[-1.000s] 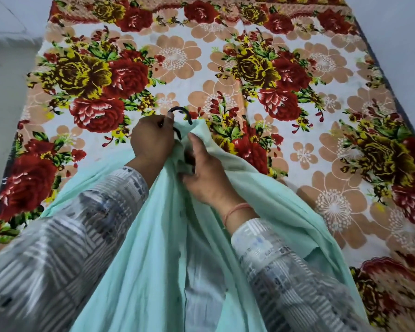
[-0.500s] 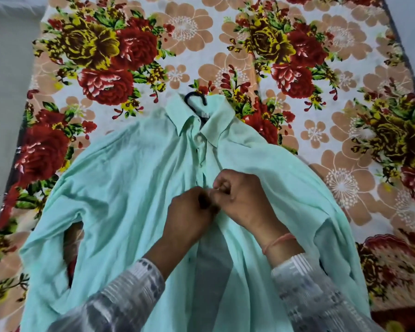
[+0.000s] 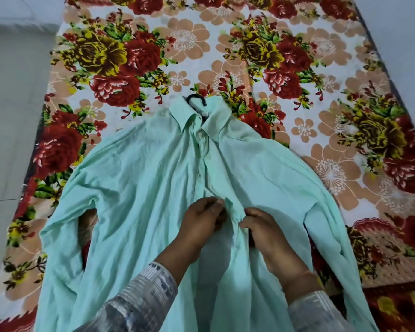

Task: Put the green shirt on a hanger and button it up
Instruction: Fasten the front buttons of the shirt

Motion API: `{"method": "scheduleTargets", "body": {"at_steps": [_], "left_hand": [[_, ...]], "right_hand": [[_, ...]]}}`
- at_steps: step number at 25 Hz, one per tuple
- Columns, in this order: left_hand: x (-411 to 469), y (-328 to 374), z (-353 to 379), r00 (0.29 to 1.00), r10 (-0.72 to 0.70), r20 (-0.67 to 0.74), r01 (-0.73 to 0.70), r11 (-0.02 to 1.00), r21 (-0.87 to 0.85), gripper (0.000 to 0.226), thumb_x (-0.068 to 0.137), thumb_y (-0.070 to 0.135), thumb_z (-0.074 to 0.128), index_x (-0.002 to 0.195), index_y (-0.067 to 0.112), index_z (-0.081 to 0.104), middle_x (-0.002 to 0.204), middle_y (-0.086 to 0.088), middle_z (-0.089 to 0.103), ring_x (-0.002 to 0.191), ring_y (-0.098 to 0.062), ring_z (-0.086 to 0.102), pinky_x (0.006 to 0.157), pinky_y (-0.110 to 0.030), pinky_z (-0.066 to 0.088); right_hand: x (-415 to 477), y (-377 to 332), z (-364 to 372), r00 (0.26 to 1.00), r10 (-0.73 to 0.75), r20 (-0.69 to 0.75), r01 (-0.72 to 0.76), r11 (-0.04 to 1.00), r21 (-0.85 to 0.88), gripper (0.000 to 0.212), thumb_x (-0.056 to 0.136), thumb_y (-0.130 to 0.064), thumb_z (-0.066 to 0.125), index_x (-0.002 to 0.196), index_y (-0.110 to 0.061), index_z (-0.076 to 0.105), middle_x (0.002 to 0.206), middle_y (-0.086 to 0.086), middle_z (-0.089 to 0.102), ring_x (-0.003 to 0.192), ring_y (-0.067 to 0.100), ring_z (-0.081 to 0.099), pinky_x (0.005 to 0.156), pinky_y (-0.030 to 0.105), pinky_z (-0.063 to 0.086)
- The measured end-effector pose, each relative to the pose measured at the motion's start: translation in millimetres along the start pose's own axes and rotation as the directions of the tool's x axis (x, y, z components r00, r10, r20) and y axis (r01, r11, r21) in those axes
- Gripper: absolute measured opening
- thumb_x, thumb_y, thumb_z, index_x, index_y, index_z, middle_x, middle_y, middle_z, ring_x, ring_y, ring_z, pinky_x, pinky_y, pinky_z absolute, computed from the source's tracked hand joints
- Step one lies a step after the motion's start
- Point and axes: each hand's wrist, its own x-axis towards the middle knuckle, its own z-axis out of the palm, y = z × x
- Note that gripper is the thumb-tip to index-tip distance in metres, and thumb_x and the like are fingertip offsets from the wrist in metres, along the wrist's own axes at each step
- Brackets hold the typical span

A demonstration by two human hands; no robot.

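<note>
The mint-green shirt (image 3: 139,188) lies face up on the bed, collar away from me, sleeves spread to both sides. A black hanger hook (image 3: 196,98) sticks out of the collar; the rest of the hanger is hidden inside the shirt. A white button (image 3: 199,134) under the collar looks fastened. My left hand (image 3: 201,221) pinches the left edge of the front placket at mid-chest. My right hand (image 3: 261,226) grips the right edge just beside it. Below my hands the front gapes open.
A floral bedsheet (image 3: 297,68) with red and yellow flowers covers the bed under the shirt. Grey floor (image 3: 10,116) runs along the left edge of the bed, and a pale wall (image 3: 398,32) lies at the right.
My hands left the collar and hanger hook, moved down the placket to mid-chest, then a little lower. The shirt now lies spread flat.
</note>
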Motion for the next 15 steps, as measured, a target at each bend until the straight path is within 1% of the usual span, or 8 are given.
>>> {"method": "scheduleTargets", "body": {"at_steps": [1, 3, 5, 7, 9, 11, 13, 15], "left_hand": [[-5, -1, 2, 0.999, -0.024, 0.047, 0.026, 0.999, -0.032, 0.029, 0.100, 0.039, 0.074, 0.103, 0.011, 0.079, 0.100, -0.013, 0.083, 0.089, -0.027, 0.080, 0.090, -0.049, 0.066], [-13, -6, 2, 0.999, -0.026, 0.043, 0.027, 0.999, -0.023, 0.029, 0.095, 0.034, 0.081, 0.098, 0.005, 0.078, 0.087, -0.012, 0.080, 0.075, -0.026, 0.076, 0.081, -0.050, 0.066], [-18, -13, -1, 0.999, -0.019, -0.034, 0.018, 1.000, -0.025, 0.012, 0.095, 0.015, 0.080, 0.093, 0.003, 0.078, 0.077, -0.011, 0.075, 0.066, -0.024, 0.071, 0.073, -0.044, 0.066], [-21, -20, -3, 0.998, -0.016, -0.068, 0.014, 1.000, -0.028, 0.012, 0.097, 0.010, 0.076, 0.086, 0.006, 0.079, 0.073, -0.011, 0.074, 0.066, -0.024, 0.069, 0.074, -0.042, 0.065], [-25, -26, -1, 0.998, 0.031, -0.057, -0.027, 0.997, 0.072, 0.019, 0.093, 0.024, 0.083, 0.086, 0.008, 0.078, 0.076, -0.012, 0.078, 0.070, -0.025, 0.074, 0.076, -0.043, 0.065], [-30, -30, 5, 0.998, 0.052, -0.020, -0.047, 0.979, 0.200, 0.035, 0.085, 0.038, 0.090, 0.089, 0.007, 0.074, 0.075, -0.009, 0.078, 0.068, -0.025, 0.077, 0.068, -0.039, 0.065], [-42, -39, 9, 0.999, -0.020, 0.029, 0.015, 0.988, 0.156, 0.039, 0.084, 0.036, 0.092, 0.089, 0.005, 0.068, 0.071, -0.010, 0.071, 0.062, -0.025, 0.073, 0.060, -0.035, 0.063], [-53, -49, 8, 0.995, -0.069, 0.077, 0.063, 0.994, 0.084, 0.028, 0.086, 0.022, 0.090, 0.088, 0.004, 0.068, 0.069, -0.008, 0.064, 0.056, -0.019, 0.064, 0.056, -0.029, 0.056]], "right_hand": [[0, 6, -1, 0.999, -0.049, 0.000, 0.049, 0.998, -0.047, 0.025, 0.077, -0.027, 0.063, 0.088, -0.005, 0.069, 0.091, 0.027, 0.072, 0.077, 0.035, 0.067, 0.075, 0.051, 0.056], [-5, 14, -1, 0.985, -0.172, 0.005, 0.171, 0.969, -0.177, 0.037, 0.088, -0.040, 0.059, 0.086, -0.003, 0.064, 0.086, 0.024, 0.069, 0.076, 0.037, 0.064, 0.076, 0.053, 0.055], [-6, 18, -4, 0.968, -0.252, 0.017, 0.249, 0.937, -0.245, 0.047, 0.093, -0.049, 0.057, 0.083, -0.003, 0.059, 0.078, 0.021, 0.063, 0.068, 0.026, 0.058, 0.070, 0.041, 0.049], [-5, 22, -5, 0.957, -0.285, 0.047, 0.287, 0.919, -0.271, 0.041, 0.097, -0.044, 0.061, 0.075, -0.009, 0.056, 0.064, 0.007, 0.054, 0.062, 0.012, 0.050, 0.065, 0.033, 0.042], [-3, 26, -3, 0.947, -0.310, 0.084, 0.320, 0.895, -0.311, 0.037, 0.099, -0.031, 0.067, 0.064, -0.025, 0.058, 0.056, -0.011, 0.055, 0.056, 0.003, 0.049, 0.060, 0.023, 0.041], [-1, 32, -1, 0.928, -0.359, 0.097, 0.369, 0.860, -0.353, 0.041, 0.099, -0.023, 0.070, 0.061, -0.038, 0.060, 0.058, -0.018, 0.060, 0.055, -0.001, 0.053, 0.059, 0.018, 0.041], [-2, 37, -2, 0.914, -0.394, 0.102, 0.403, 0.844, -0.353, 0.038, 0.100, -0.019, 0.066, 0.065, -0.035, 0.062, 0.062, -0.019, 0.064, 0.060, -0.001, 0.056, 0.064, 0.019, 0.044], [-3, 43, -5, 0.914, -0.398, 0.085, 0.405, 0.869, -0.283, 0.026, 0.103, -0.024, 0.060, 0.079, -0.025, 0.071, 0.076, -0.014, 0.073, 0.074, 0.004, 0.067, 0.076, 0.027, 0.053]]}}
